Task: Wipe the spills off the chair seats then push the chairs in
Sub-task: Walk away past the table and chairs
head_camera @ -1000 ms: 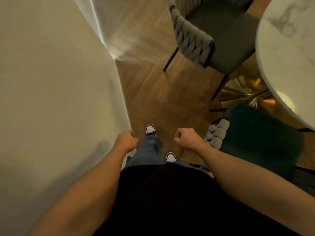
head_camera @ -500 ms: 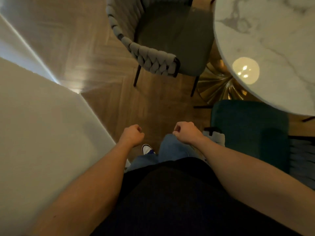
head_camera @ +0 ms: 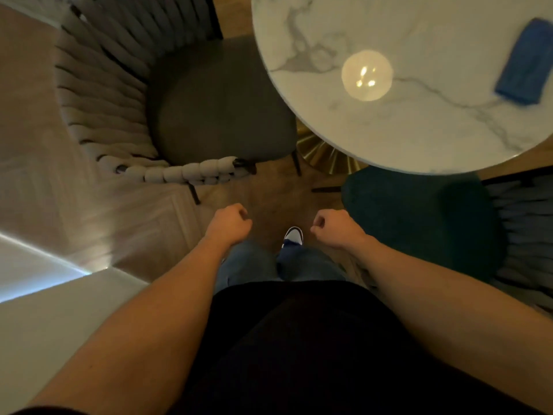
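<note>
Both hands empty: left hand (head_camera: 229, 224) and right hand (head_camera: 335, 227) are curled into loose fists, held in front of the torso above the wood floor (head_camera: 266, 193), touching nothing. Folded blue cloth (head_camera: 525, 62) lies on the round white marble tabletop (head_camera: 419, 130), far right side, well out from both hands. Grey chair with woven rope back and dark padded seat (head_camera: 218, 115) sits ahead-left, seat front tucked just under the table edge; dark green upholstered chair (head_camera: 419, 217) is to the right, partly under the table, just beside the right forearm. No spills resolvable on either seat, too dim. Judgement: wiping not started, cloth pickup is the next step. Cloth looks soft and light, so pinch it at the near folded edge or bunch it in the palm. Chairs have thin black metal legs, probably light enough to slide on the floor; push at the top of the back rim, not the cushion. Rope weave will give a little, so grip the frame edge.
</note>
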Available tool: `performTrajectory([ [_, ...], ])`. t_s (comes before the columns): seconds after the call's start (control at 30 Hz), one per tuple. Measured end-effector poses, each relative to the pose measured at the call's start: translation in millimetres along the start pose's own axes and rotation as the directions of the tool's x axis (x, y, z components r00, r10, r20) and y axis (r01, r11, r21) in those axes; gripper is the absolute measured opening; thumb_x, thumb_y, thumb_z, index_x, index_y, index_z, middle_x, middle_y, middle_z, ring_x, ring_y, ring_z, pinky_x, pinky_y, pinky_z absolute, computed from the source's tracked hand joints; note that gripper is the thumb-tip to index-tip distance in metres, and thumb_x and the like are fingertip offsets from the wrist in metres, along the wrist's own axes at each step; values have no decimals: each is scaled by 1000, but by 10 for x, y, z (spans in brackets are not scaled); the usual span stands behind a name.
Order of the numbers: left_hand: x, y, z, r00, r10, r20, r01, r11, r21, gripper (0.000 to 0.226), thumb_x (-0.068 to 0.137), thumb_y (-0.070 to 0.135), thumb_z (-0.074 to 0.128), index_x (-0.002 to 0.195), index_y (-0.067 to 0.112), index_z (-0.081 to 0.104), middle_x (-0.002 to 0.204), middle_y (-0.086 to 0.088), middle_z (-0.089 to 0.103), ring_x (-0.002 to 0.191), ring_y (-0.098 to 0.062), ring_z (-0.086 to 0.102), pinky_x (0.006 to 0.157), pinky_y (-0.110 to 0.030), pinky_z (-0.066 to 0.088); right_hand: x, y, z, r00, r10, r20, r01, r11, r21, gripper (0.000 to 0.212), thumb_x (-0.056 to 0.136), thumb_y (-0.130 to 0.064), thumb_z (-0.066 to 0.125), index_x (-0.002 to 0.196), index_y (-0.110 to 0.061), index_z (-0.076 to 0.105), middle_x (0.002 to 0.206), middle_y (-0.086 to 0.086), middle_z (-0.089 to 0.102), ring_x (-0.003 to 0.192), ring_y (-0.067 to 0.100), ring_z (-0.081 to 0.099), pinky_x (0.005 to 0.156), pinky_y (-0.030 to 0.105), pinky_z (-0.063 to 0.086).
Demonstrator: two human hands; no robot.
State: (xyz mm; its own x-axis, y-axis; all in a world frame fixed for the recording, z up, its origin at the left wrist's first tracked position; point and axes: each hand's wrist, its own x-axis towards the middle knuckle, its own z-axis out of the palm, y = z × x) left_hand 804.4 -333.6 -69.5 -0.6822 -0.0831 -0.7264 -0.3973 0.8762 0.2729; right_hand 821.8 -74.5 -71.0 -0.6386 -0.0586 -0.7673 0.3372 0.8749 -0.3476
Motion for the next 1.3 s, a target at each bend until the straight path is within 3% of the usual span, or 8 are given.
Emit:
performTrajectory([
  [0.23,474,215,-418,940,259,-222,-191,939,287,55,85,34,61,136,18,46,136,-13,43,126,-34,40,102,-48,41,-19,340,-28,980,194,-53,-182,967,177,14,91,-34,60,94,-21,66,104,6,66,96,25,63,87,44,56],
  [0.37,740,283,-508,919,339,-202,-224,869,441,58,85,33,62,138,21,43,134,-10,40,123,-35,37,101,-50,39,-49,519,79,943,326,-68,-303,925,231,21,93,-32,59,105,-18,65,115,10,64,102,30,61,91,46,54],
  [0.47,949,296,-549,925,356,-135,-243,824,511,59,84,31,62,138,23,42,136,-10,40,125,-34,37,103,-51,35,-70,661,183,901,409,-144,-383,907,177,35,90,-28,59,122,-17,60,122,11,61,112,34,57,95,46,49],
  [0.63,1308,243,-635,947,318,39,-295,821,488,59,84,27,64,139,22,41,130,-13,49,116,-36,50,96,-51,43,-137,948,409,832,540,-124,-514,836,192,36,87,-29,62,119,-19,49,104,9,57,97,33,57,87,48,51],
  [0.8,1437,195,-666,945,322,56,-296,771,564,44,85,28,65,127,22,53,113,-15,61,101,-37,58,77,-44,50,-114,1077,552,812,551,-191,-529,834,157,19,96,-14,51,114,-12,54,97,13,57,84,32,57,72,42,52],
  [0.9,1419,236,-651,943,331,22,-277,750,601,32,86,29,65,117,23,60,102,-13,63,92,-35,60,70,-40,49,-86,1072,549,806,558,-196,-541,830,137,17,95,-13,50,111,-14,56,91,9,54,81,28,55,74,46,55],
  [1.3,1369,313,-665,948,319,1,-261,775,576,22,89,24,60,111,25,62,93,-9,60,87,-32,58,70,-40,51,2,952,471,807,561,-184,-537,827,165,14,96,-12,50,108,-14,58,89,8,54,80,29,59,76,49,58],
])
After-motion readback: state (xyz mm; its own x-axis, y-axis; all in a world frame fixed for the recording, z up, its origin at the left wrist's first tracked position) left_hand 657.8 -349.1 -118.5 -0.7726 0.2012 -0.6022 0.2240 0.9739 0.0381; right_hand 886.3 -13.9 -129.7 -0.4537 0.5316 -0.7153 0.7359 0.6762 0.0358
